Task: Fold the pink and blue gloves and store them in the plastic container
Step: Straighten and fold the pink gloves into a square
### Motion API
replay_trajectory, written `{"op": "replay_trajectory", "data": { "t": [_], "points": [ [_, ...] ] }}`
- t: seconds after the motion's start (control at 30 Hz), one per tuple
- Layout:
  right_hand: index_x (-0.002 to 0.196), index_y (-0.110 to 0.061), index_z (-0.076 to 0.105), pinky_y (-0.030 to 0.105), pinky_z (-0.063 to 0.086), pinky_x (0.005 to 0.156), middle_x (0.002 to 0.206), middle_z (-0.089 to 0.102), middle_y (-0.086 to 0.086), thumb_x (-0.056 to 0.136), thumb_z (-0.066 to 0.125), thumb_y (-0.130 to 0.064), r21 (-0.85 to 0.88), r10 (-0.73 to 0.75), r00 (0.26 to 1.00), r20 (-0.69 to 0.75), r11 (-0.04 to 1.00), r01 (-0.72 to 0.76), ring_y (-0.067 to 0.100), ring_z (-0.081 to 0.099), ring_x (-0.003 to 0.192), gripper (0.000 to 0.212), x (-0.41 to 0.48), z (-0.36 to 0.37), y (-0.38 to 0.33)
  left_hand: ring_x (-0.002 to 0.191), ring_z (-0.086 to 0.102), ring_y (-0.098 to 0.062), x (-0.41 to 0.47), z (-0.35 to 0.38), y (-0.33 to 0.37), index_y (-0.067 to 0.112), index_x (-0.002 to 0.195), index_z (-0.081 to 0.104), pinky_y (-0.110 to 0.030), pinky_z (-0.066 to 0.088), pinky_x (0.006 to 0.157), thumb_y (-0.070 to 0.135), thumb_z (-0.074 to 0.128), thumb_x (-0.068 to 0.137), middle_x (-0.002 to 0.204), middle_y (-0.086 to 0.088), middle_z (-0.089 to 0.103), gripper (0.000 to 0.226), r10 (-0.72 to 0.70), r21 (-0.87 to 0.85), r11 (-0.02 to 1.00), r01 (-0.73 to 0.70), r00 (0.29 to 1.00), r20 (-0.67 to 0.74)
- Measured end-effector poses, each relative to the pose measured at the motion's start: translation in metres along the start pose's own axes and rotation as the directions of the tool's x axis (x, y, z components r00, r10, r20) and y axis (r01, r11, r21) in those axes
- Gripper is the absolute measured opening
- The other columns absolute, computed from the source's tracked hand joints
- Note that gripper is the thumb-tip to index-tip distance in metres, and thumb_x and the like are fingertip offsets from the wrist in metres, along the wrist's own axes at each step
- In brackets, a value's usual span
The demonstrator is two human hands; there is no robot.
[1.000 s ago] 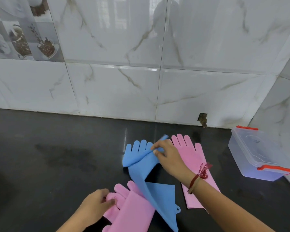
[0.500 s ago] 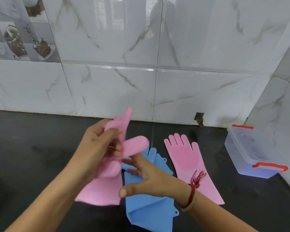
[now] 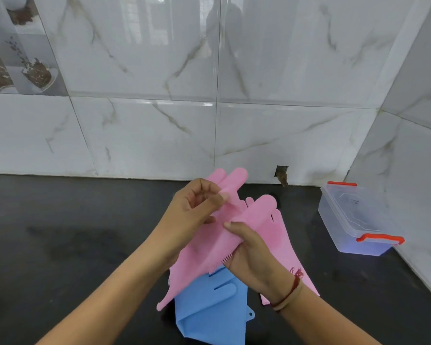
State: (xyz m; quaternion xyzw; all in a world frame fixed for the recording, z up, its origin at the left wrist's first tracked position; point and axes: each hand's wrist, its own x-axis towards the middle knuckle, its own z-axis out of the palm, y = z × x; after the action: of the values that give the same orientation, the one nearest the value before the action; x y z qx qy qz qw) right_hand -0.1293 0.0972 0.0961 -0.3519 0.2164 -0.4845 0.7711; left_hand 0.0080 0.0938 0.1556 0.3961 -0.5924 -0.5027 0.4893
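Observation:
I hold a pink glove (image 3: pixel 204 247) up above the black counter with both hands. My left hand (image 3: pixel 194 207) pinches its fingers near the top. My right hand (image 3: pixel 249 252) grips its palm part from the right, thumb on top. Under it lie the blue gloves (image 3: pixel 209 307), flat on the counter. A second pink glove (image 3: pixel 284 235) lies flat behind my right hand, mostly hidden. The clear plastic container (image 3: pixel 356 217) with orange clips stands at the right, by the side wall, its lid on.
The black counter (image 3: pixel 72 245) runs left and front. White marble-look tiled walls close the back and right side. A small hole in the wall (image 3: pixel 281 174) sits just above the counter.
The left hand lifted the near pink glove off the counter. The right hand let go of the blue glove, which now lies flat, and took hold of the pink glove.

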Motion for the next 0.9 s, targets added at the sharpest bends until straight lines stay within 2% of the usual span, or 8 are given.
{"op": "replay_trajectory", "data": {
  "t": [0.07, 0.2, 0.33, 0.5, 0.63, 0.73, 0.83, 0.9],
  "points": [
    [0.12, -0.006, 0.062, 0.038, 0.056, 0.085, 0.114, 0.067, 0.014, 0.077, 0.062, -0.016, 0.089, 0.033, 0.999, 0.026, 0.995, -0.035, 0.027, 0.066, 0.103, 0.044, 0.001, -0.003, -0.003, 0.088, 0.058, -0.005, 0.002, -0.004, -0.007, 0.019, 0.091, 0.062, -0.019, 0.046, 0.075, 0.032, 0.07, 0.08, 0.09, 0.013, 0.066, 0.019, 0.063, 0.165, 0.985, -0.048, 0.994, -0.09],
    [0.113, -0.003, 0.068, 0.041, 0.056, 0.084, 0.115, 0.068, 0.017, 0.061, 0.077, -0.021, 0.207, 0.036, 0.998, 0.049, 0.977, -0.045, 0.03, 0.066, 0.103, 0.055, 0.002, -0.009, -0.005, 0.115, 0.049, -0.014, 0.0, -0.019, -0.023, 0.036, 0.106, 0.056, -0.03, 0.042, 0.087, 0.042, 0.055, 0.077, 0.114, 0.018, 0.059, 0.029, 0.089, 0.412, 0.911, -0.027, 0.987, -0.133],
    [0.118, -0.001, 0.064, 0.044, 0.051, 0.094, 0.122, 0.064, 0.018, 0.08, 0.054, -0.026, 0.261, 0.019, 0.997, 0.076, 0.965, -0.038, 0.032, 0.062, 0.111, 0.047, 0.002, -0.006, -0.007, 0.112, 0.05, -0.008, -0.009, -0.025, -0.036, 0.049, 0.111, 0.045, -0.031, 0.045, 0.089, 0.048, 0.059, 0.075, 0.12, 0.022, 0.051, 0.038, 0.041, 0.471, 0.882, 0.003, 0.996, -0.083],
    [0.124, -0.005, 0.06, 0.046, 0.044, 0.103, 0.128, 0.06, 0.017, 0.075, 0.06, -0.032, 0.233, 0.012, 0.997, 0.083, 0.972, -0.031, 0.032, 0.057, 0.117, 0.056, 0.004, -0.01, -0.009, 0.087, 0.062, -0.001, -0.007, -0.027, -0.036, 0.055, 0.108, 0.04, -0.022, 0.048, 0.069, 0.049, 0.071, 0.064, 0.099, 0.012, 0.064, 0.054, -0.053, 0.391, 0.915, 0.101, 0.99, -0.131],
    [0.123, -0.007, 0.061, 0.048, 0.046, 0.099, 0.125, 0.061, 0.018, 0.076, 0.057, -0.034, 0.249, 0.003, 0.996, 0.085, 0.968, -0.024, 0.035, 0.058, 0.114, 0.055, 0.002, -0.016, -0.009, 0.082, 0.071, -0.016, -0.004, -0.029, -0.036, 0.059, 0.108, 0.042, -0.038, 0.057, 0.075, 0.054, 0.078, 0.052, 0.091, -0.002, 0.074, 0.067, -0.153, 0.297, 0.936, 0.189, 0.978, -0.14],
    [0.12, -0.007, 0.063, 0.046, 0.049, 0.097, 0.121, 0.064, 0.017, 0.077, 0.056, -0.032, 0.229, 0.011, 0.996, 0.089, 0.973, -0.031, 0.034, 0.061, 0.112, 0.051, -0.001, -0.021, -0.011, 0.081, 0.073, -0.029, -0.003, -0.033, -0.037, 0.043, 0.116, 0.051, -0.045, 0.059, 0.075, 0.042, 0.084, 0.053, 0.091, -0.01, 0.076, 0.071, -0.281, 0.16, 0.943, 0.29, 0.957, -0.079],
    [0.116, -0.008, 0.067, 0.044, 0.052, 0.09, 0.116, 0.067, 0.015, 0.07, 0.067, -0.031, 0.213, 0.019, 0.996, 0.082, 0.976, -0.036, 0.032, 0.064, 0.108, 0.051, -0.003, -0.025, -0.012, 0.078, 0.073, -0.029, -0.003, -0.033, -0.038, 0.018, 0.111, 0.068, -0.035, 0.06, 0.067, 0.018, 0.087, 0.064, 0.094, -0.015, 0.076, 0.051, -0.35, 0.048, 0.936, 0.348, 0.936, 0.046],
    [0.114, -0.009, 0.068, 0.044, 0.053, 0.089, 0.114, 0.068, 0.015, 0.066, 0.071, -0.033, 0.212, 0.022, 0.998, 0.055, 0.977, -0.033, 0.032, 0.065, 0.106, 0.054, 0.0, -0.032, -0.01, 0.077, 0.072, -0.026, -0.004, -0.032, -0.041, 0.012, 0.103, 0.073, -0.029, 0.058, 0.063, 0.015, 0.084, 0.066, 0.096, -0.014, 0.075, 0.039, -0.38, 0.034, 0.925, 0.378, 0.923, 0.069]
  ]
}}
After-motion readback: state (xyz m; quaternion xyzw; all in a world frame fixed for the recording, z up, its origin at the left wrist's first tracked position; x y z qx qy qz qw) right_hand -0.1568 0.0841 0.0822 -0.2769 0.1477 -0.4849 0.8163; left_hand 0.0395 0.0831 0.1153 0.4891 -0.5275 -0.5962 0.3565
